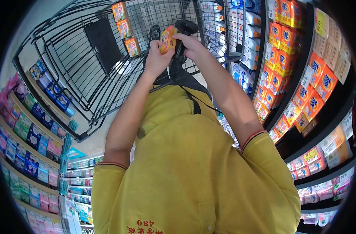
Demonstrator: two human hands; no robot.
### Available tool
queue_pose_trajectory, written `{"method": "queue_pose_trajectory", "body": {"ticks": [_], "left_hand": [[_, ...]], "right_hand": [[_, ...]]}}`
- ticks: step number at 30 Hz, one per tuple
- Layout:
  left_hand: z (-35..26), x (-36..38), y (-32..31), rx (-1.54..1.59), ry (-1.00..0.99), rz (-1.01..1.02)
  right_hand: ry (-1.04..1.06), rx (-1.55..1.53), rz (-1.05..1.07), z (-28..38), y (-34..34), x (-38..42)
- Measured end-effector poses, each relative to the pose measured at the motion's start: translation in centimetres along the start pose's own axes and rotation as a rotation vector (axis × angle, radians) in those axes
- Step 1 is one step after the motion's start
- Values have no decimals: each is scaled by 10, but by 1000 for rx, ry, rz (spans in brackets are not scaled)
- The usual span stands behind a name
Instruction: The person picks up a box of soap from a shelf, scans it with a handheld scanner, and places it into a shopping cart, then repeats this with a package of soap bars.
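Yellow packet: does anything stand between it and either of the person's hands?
Nothing visible does. The left hand grips the yellow packet directly, and the right hand is at its edge, with no object seen between.

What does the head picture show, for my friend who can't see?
A person's left hand holds a yellow wrapped packet, right hand at its edge, by a black wire shopping cart with three orange packets inside. The person wears a yellow shirt; orange Tide packs sit on shelves.
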State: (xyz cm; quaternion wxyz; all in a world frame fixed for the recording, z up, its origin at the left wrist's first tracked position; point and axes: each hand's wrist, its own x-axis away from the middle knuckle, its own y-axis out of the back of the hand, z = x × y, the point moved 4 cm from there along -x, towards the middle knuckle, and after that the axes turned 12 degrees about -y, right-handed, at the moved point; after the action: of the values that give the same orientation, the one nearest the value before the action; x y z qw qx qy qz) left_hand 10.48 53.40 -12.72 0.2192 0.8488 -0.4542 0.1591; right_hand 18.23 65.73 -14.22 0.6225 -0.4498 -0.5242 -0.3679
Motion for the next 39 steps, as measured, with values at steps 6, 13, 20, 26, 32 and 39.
{"method": "queue_pose_trajectory", "body": {"ticks": [6, 13, 20, 26, 32, 39], "left_hand": [[48, -16, 11, -163, 98, 120], [74, -15, 15, -132, 232, 307], [112, -19, 17, -119, 302, 304], [125, -49, 51, -210, 374, 198], [116, -94, 97, -544, 246, -116], [112, -170, 143, -655, 101, -259]], "right_hand": [[-96, 150, -49, -15, -8, -36], [-169, 187, -68, -29, -9, -62], [-210, 303, -86, -29, -23, -69], [-241, 330, -83, -21, -36, -63], [-238, 339, -31, -13, -43, -70], [-207, 312, 2, 4, -55, -61]]}}
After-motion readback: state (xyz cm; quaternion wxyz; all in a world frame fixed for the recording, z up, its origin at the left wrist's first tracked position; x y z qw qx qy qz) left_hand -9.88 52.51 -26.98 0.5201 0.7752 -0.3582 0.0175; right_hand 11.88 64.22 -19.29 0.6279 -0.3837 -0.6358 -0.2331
